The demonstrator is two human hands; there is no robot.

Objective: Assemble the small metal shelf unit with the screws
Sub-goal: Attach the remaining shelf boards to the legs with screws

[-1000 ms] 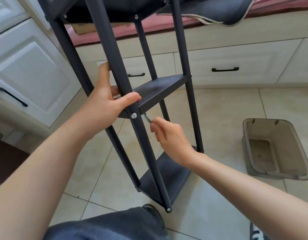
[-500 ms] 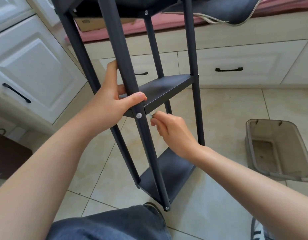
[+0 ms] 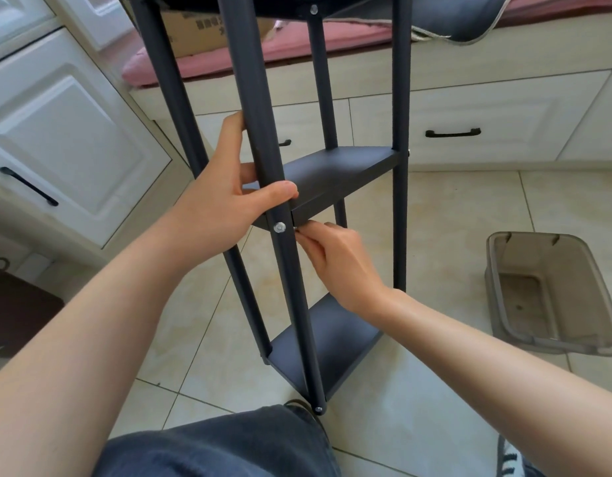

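Tiled floor, white cabinets behind. Black metal shelf unit upright, posts vertical. Left hand wrapped round front post just above screw. Right hand nearer, fingertips pinched immediately right of screw; held item hidden.

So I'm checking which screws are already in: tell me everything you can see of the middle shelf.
The middle shelf is a flat, dark grey tray of matte metal with a folded rim, fixed level between the four posts, above the bottom shelf. At its near corner a silver screw sits in the front post. The left hand grips that post at the corner, thumb against the rim. The right hand pinches something small under the rim beside the screw; what it is cannot be told.
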